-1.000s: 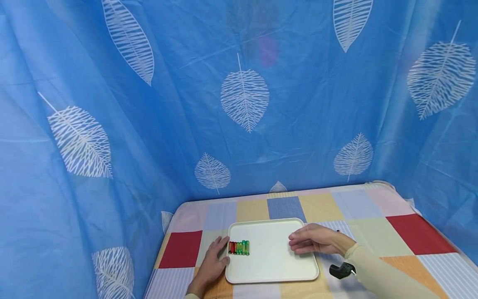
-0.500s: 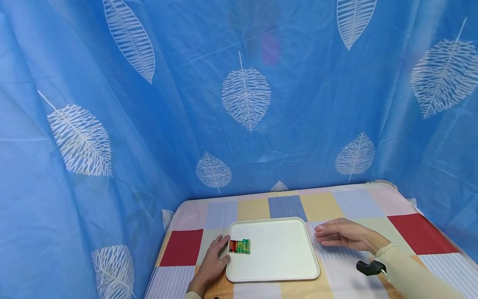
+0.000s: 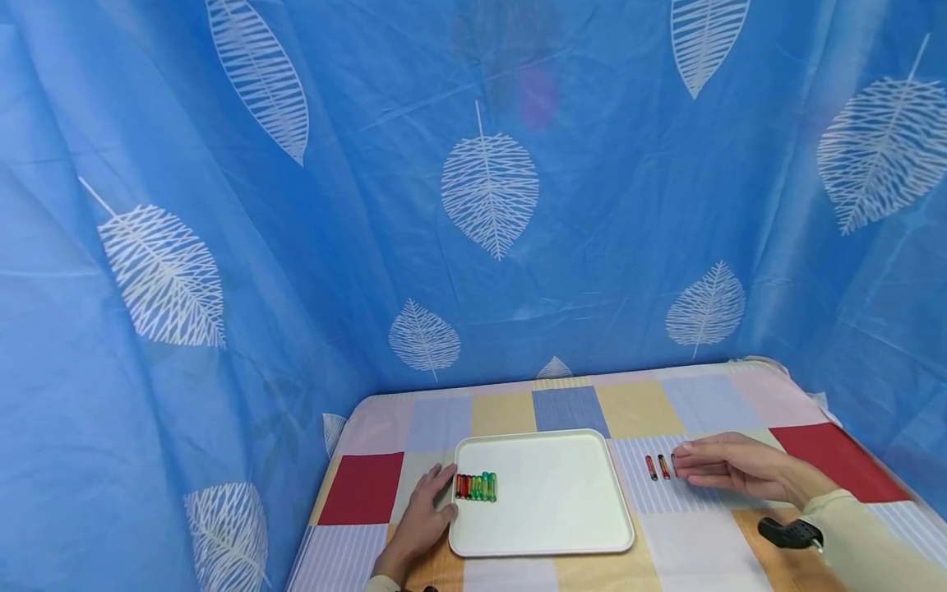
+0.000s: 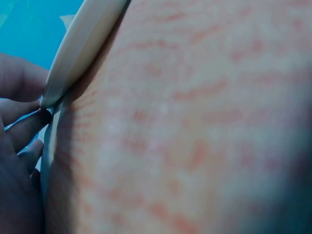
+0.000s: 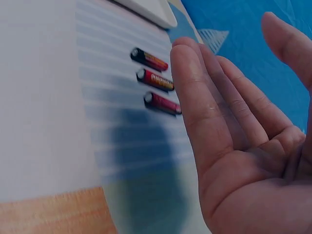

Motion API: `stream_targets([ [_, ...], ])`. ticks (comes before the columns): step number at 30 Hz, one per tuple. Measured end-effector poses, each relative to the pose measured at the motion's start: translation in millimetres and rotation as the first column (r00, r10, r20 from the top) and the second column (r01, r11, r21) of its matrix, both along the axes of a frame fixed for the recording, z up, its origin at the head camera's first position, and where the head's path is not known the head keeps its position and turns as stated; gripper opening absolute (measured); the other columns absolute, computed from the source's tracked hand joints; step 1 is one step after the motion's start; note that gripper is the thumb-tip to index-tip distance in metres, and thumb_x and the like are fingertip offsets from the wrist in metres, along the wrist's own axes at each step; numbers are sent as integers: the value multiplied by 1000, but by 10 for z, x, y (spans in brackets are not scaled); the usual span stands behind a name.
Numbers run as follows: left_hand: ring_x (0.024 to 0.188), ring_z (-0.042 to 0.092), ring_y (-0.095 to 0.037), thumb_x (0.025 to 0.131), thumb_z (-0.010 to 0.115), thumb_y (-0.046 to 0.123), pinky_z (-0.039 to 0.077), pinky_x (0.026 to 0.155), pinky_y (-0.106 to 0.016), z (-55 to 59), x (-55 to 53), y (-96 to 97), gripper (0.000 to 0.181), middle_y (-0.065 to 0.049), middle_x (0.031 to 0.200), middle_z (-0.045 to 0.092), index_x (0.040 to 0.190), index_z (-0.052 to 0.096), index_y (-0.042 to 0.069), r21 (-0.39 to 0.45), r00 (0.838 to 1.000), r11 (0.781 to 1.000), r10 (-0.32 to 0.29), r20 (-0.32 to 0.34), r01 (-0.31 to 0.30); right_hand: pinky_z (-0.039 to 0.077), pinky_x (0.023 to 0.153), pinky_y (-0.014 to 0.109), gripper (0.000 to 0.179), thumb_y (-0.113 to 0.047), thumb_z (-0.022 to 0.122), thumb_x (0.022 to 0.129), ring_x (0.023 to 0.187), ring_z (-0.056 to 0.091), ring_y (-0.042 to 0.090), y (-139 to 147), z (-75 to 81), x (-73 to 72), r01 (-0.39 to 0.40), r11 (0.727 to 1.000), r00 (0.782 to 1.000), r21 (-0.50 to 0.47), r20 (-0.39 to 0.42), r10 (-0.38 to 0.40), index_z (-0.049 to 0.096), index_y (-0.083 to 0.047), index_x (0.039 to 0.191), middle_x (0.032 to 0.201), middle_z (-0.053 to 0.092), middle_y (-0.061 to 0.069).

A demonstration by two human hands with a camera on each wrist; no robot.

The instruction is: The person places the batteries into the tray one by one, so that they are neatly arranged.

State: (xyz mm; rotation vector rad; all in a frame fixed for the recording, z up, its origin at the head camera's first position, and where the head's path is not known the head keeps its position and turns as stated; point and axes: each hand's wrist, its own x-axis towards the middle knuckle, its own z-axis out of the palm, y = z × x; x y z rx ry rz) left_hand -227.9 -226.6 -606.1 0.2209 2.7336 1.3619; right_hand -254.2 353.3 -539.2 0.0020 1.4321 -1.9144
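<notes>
My left hand (image 3: 425, 514) rests at the left edge of a white tray (image 3: 547, 530), its fingertips against the rim (image 4: 80, 53). Inside the tray, close to that edge, several red and green batteries (image 3: 476, 487) lie side by side in a row. On the striped cloth right of the tray are three red-and-black batteries (image 3: 663, 467), spaced apart; the right wrist view shows them too, the middle battery (image 5: 155, 80) with yellow lettering. My right hand (image 3: 743, 467) hovers just right of them, fingers extended and thumb spread, holding nothing. It partly covers the rightmost battery in the head view.
A patchwork tablecloth (image 3: 503, 415) covers the table. Blue curtains (image 3: 340, 205) with white leaf prints enclose the back and sides. A black strap-mounted device (image 3: 787, 534) sits at my right wrist.
My right hand has moved right, from over the tray to beside the three batteries on the cloth, which have come into view. My left hand stays at the tray's edge.
</notes>
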Motion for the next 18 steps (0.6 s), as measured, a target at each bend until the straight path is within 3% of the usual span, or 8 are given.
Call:
stream_targets([
  [8,159,19,-68,90,70,5,15,123,-87,54,38,4,69,-35,170,37,158,58,7,-8,1000,1000,2,-12,-2,53,115,45,35,-19,50,117,124,77,26,233,-38,35,25,1000,999,-11,35,-25,76,-2,134,132,79,14],
  [14,159,20,-68,90,70,5,15,124,-86,69,47,12,69,-35,170,37,158,58,7,-17,1000,1000,-1,-17,0,58,109,45,37,-22,54,116,119,79,29,307,-96,27,87,994,996,67,26,-89,75,3,132,127,80,16],
  [18,158,20,-69,90,71,5,16,123,-86,62,40,21,69,-36,170,37,158,58,7,-16,1000,1000,-4,-23,3,58,110,44,36,-20,51,117,120,79,28,336,-115,35,73,997,997,34,30,-74,76,1,132,128,80,15],
])
